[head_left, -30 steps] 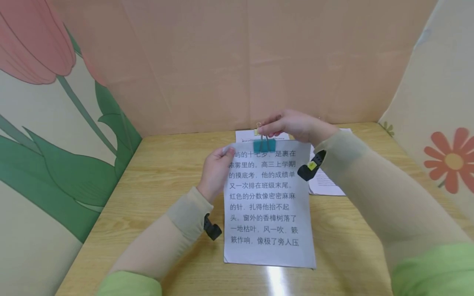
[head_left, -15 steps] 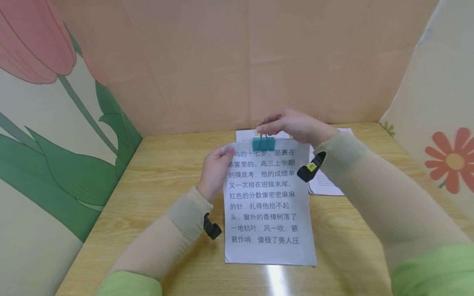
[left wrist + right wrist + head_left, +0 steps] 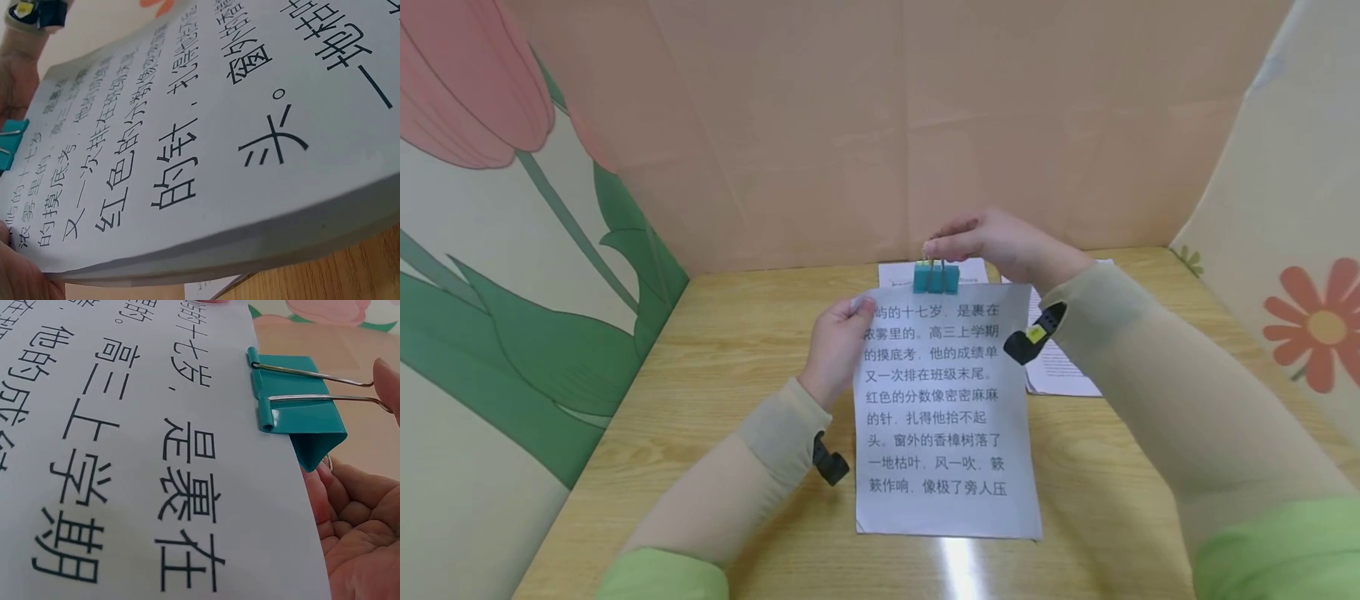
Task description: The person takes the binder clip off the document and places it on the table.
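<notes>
Since the earlier frame, the clip has slid toward twelve o'clock, the right hand rising with it. Drawing the clip off seems the step in hand; the next move calls for a firm squeeze and a straight pull. The right hand pinches its wire handles; the left hand grips the paper stack at ten o'clock. Glossy and teal, the clip sits at twelve o'clock on the white printed stack, lips just overlapping its edge.

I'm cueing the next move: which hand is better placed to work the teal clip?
Right, most likely: the right hand pinches the wire handles of the teal clip, while the left hand holds the paper stack near its top left corner.
</notes>
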